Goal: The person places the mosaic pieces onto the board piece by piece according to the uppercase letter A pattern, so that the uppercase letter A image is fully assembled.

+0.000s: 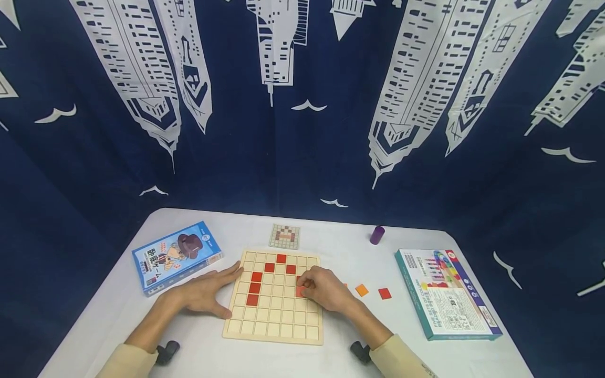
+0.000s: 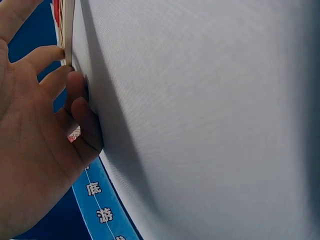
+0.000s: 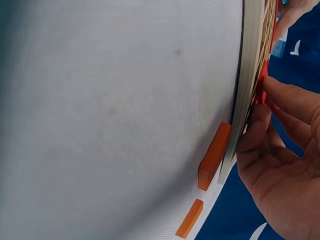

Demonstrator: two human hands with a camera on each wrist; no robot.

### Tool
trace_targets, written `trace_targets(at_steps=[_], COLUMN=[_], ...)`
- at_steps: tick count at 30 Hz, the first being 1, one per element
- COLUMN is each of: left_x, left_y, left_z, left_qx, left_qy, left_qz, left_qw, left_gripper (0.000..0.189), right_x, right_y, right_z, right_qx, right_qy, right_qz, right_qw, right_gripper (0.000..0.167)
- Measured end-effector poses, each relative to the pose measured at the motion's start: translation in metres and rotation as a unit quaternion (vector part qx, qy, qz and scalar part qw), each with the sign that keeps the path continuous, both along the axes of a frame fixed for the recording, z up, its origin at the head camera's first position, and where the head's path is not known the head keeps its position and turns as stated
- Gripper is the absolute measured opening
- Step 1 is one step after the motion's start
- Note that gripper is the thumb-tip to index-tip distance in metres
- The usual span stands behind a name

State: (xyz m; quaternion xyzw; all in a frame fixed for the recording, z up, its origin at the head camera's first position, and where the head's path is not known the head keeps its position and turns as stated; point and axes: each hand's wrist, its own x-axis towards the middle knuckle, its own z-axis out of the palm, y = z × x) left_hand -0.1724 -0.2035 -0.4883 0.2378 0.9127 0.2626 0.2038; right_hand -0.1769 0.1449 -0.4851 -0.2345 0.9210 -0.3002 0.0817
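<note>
- Right hand [image 1: 326,289]: thumb and finger pinched on a red tile [image 1: 300,292].
- Just beneath: grid board [image 1: 272,331]; best lower the tile flat, squared to its cell.
- Across, leftward: left hand [image 1: 203,291], fingers spread, touching the board's edge.

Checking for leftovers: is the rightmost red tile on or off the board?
Off: the red tile lies on the white table, right of the board.

Across the lower frame, a white bench [image 1: 264,362] carries, lower left, a blue box [image 1: 176,257]; lower centre, a gridded board [image 1: 279,316] and card [image 1: 284,237]; lower right, tiles [image 1: 361,290], a purple cylinder [image 1: 376,235], a teal-sided box [image 1: 454,294].
</note>
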Motion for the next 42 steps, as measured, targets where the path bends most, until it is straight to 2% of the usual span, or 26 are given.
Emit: trace_targets(at_steps=[11, 20, 25, 33, 42], left_x=[-0.001, 0.0, 0.0, 0.001, 0.001], left_y=[0.0, -0.001, -0.002, -0.001, -0.001], left_z=[-0.001, -0.003, -0.003, -0.001, -0.001], left_qx=[0.0, 0.009, 0.013, 0.015, 0.015], left_qy=[-0.003, 0.003, 0.002, 0.005, 0.006], left_qz=[0.005, -0.007, -0.008, -0.009, -0.011], left_qw=[1.0, 0.9999, 0.9999, 0.9998, 0.9998], left_gripper=[0.113, 0.112, 0.113, 0.113, 0.112], right_x=[0.001, 0.008, 0.014, 0.025, 0.031], right_y=[0.0, 0.012, 0.037, 0.093, 0.146], right_z=[-0.002, 0.001, 0.007, 0.015, 0.022], right_qx=[0.005, 0.006, 0.02, 0.023, 0.048], right_qy=[-0.006, -0.005, -0.02, -0.006, -0.053], right_qz=[-0.011, -0.035, -0.064, -0.116, -0.177], right_qw=[0.9999, 0.9993, 0.9976, 0.9929, 0.9816], right_gripper=[0.014, 0.016, 0.018, 0.02, 0.029])
